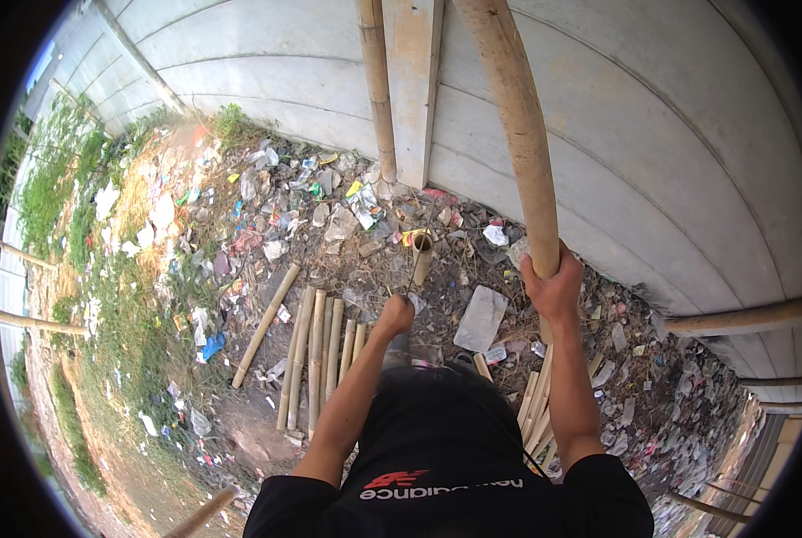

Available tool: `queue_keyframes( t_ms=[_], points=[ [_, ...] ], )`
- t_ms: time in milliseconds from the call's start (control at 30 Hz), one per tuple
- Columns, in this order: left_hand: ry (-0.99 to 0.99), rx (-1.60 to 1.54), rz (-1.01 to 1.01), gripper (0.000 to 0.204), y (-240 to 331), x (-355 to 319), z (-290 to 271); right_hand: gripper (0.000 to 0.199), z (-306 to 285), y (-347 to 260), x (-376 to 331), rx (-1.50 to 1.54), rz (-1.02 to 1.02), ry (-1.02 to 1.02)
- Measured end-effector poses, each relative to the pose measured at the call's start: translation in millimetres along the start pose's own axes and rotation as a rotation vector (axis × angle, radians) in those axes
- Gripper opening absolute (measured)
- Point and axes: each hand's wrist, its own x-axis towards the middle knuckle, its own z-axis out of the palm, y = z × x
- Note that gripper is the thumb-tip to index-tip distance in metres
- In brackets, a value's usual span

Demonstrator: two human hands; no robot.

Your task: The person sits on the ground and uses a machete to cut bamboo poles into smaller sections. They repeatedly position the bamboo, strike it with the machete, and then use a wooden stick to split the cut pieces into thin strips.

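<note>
My right hand (551, 285) is closed around a thick, long bamboo pole (519, 134) that rises past the concrete wall and out of the top of the view. My left hand (396, 314) is a fist held low, out in front of my black shirt. It seems to grip a thin dark tool (421, 240); I cannot tell what kind. A short hollow bamboo stub (421, 258) stands just beyond that hand, its open end facing up.
A grey concrete panel wall (652, 152) with a post (414, 81) curves behind; a thinner bamboo pole (378, 99) leans on it. Several cut bamboo lengths (316, 359) lie on littered dirt. Grass (60, 197) grows left. More bamboo poles (741, 318) jut from the right.
</note>
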Motion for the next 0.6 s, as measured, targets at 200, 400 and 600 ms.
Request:
queue_keyframes(
  t_ms=[200, 400, 600],
  points=[
    [-0.212, -0.038, -0.095, 0.034, 7, 7, -19, 0.022, -27, -40, 2, 0.034, -0.070, 0.087],
    [-0.131, -0.013, -0.141, 0.032, 24, -3, -33, 0.017, -63, -67, 10, 0.279, -0.177, 0.265],
    [-0.122, -0.096, -0.264, 0.039, 45, -8, -49, 0.022, 28, 24, -42, -0.013, 0.199, -0.271]
  ],
)
